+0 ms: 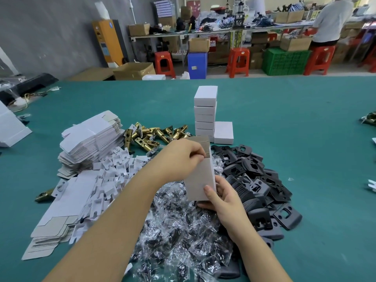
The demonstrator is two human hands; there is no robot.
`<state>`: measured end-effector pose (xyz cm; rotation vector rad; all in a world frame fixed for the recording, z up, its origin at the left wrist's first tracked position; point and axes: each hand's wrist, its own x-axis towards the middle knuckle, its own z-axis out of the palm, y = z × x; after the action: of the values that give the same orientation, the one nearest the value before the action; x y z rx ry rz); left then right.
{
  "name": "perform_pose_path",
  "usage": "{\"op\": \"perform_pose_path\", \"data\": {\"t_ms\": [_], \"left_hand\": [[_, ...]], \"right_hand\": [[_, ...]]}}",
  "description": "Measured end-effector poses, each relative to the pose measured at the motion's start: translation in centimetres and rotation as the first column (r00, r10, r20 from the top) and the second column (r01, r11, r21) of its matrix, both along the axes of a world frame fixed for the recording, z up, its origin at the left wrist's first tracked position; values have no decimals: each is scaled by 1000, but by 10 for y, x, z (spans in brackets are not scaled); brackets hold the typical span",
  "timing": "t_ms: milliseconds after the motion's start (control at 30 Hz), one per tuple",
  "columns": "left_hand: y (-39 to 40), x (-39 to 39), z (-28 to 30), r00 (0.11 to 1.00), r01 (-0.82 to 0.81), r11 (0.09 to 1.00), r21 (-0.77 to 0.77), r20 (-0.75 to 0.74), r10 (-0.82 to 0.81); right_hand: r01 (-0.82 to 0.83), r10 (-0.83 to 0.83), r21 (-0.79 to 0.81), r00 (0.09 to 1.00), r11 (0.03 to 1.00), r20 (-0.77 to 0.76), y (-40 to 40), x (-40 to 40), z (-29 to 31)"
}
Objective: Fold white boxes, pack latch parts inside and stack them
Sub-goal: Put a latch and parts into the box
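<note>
A white box (200, 180) stands upright over the table's middle, its top flap raised. My right hand (221, 197) grips its lower end. My left hand (184, 157) pinches at the open top edge; what it holds inside is hidden. Behind it rises a stack of closed white boxes (205, 112) with one more box (223, 132) beside it. Brass latch parts (154, 135) lie left of the stack. Black plates (258, 180) are heaped on the right, and clear bags of small parts (183, 237) lie below my hands.
Flat unfolded box blanks (91, 139) and white card inserts (114, 176) are piled on the left of the green table (305, 139). More blanks (48, 235) lie near the front left. A person stands at a far bench (223, 30) with stools and crates.
</note>
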<state>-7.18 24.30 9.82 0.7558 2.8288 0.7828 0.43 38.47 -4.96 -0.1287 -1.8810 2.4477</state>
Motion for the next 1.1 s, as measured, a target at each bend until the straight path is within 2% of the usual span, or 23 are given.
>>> {"op": "perform_pose_path", "data": {"t_ms": [167,233,300,400,533,600,667,733,800,867,1100], "left_hand": [[0,-1,-1,993,72,995,-72,98,-64],[-1,-1,-2,988,86,995,-57,136,-77],[-3,0,-1,987,72,997,25,141,-74],[-11,-1,2,998,39,985,166,40,-46],[-33,-7,5,995,-96,891,443,16,99],[-48,-13,4,982,-173,866,468,20,185],[-64,-19,-2,974,-225,896,382,54,222],[-75,-22,-11,974,-226,962,154,70,217],[-82,-24,-26,979,-194,975,-108,35,199],[-87,-26,-42,980,-190,943,-274,2,198],[-96,-33,-74,961,-271,801,-534,-102,258]], "right_hand": [[8,-8,-1,1000,1000,0,1,-1,0],[10,-10,5,1000,1000,-1,1,-1,0],[12,-12,-1,1000,1000,5,1,-1,0],[18,-18,-14,1000,1000,14,1,-1,1],[27,-26,-42,999,999,31,2,0,3],[46,-42,-76,998,996,46,2,0,4],[62,-56,-103,997,993,60,2,-1,5],[64,-58,-105,996,992,62,1,-1,5],[64,-57,-100,996,993,65,1,-1,6],[61,-55,-97,996,993,72,1,-1,6],[63,-55,-99,995,993,84,0,0,6]]}}
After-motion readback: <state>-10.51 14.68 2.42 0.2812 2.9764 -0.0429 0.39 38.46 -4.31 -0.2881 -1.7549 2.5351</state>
